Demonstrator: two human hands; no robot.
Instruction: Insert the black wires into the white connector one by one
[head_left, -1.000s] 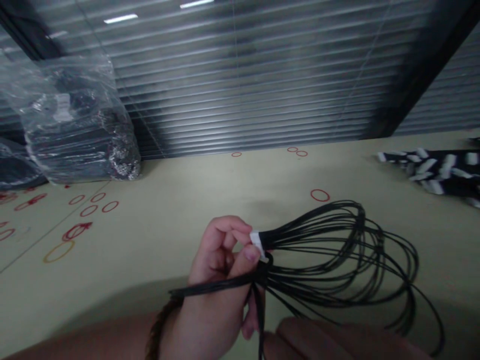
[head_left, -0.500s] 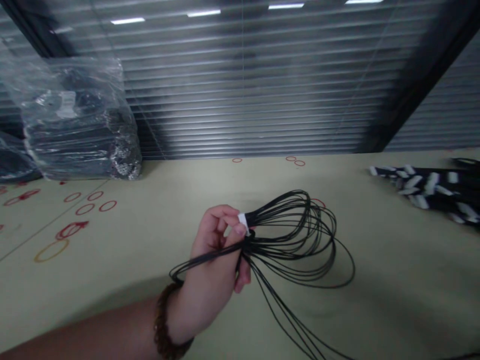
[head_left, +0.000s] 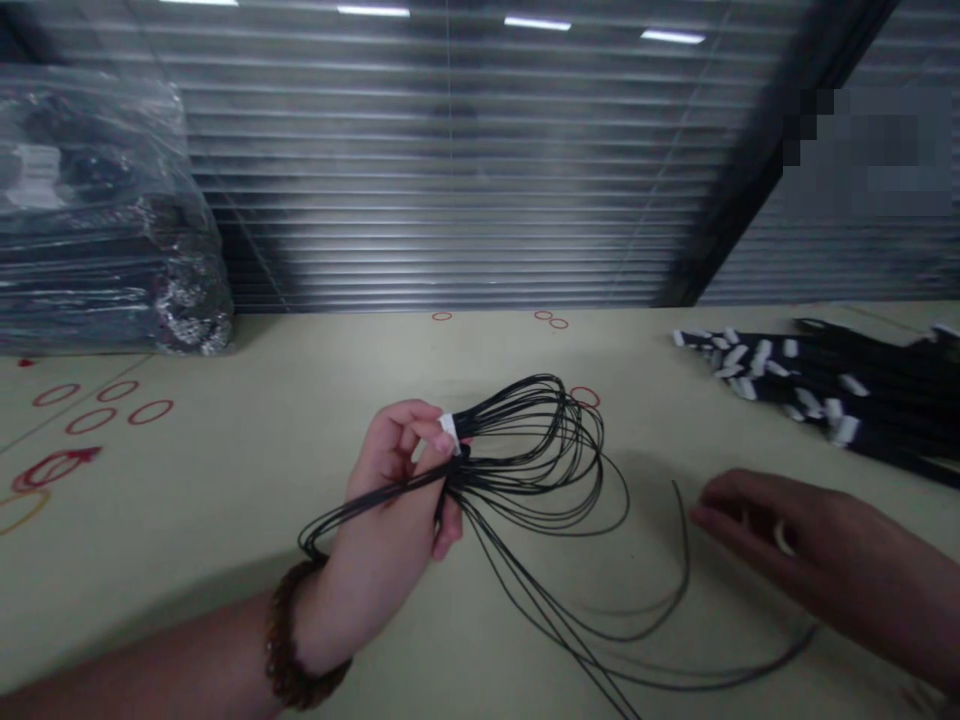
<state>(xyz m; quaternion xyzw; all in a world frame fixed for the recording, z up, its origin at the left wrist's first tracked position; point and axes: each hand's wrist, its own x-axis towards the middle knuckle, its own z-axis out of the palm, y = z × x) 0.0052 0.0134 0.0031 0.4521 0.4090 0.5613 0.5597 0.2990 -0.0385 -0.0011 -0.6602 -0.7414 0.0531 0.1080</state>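
Observation:
A coiled bundle of thin black cable (head_left: 525, 475) is gripped in my left hand (head_left: 397, 520), its loops fanning out to the right. Thumb and fingers close on a white band (head_left: 450, 432) around part of the coil. Some strands cross over the back of the thumb toward the wrist, and loose strands hang down to the right. My right hand (head_left: 817, 560) is at the lower right, thumb and forefinger brought together. One loose cable end (head_left: 679, 505) stands just left of its fingertips, apparently apart from them. Another strand runs to the underside of that hand, where its end is hidden.
Several black cable bundles with white bands (head_left: 847, 400) lie at the right on the pale table (head_left: 300, 400). A clear plastic bag of dark goods (head_left: 112, 230) stands at the back left. Window blinds (head_left: 450, 200) rise behind the table. Red rings mark its surface.
My right hand has come into view from the right. Loose strands now curve up toward it. The view has turned rightward; my left hand keeps its grip on the cable.

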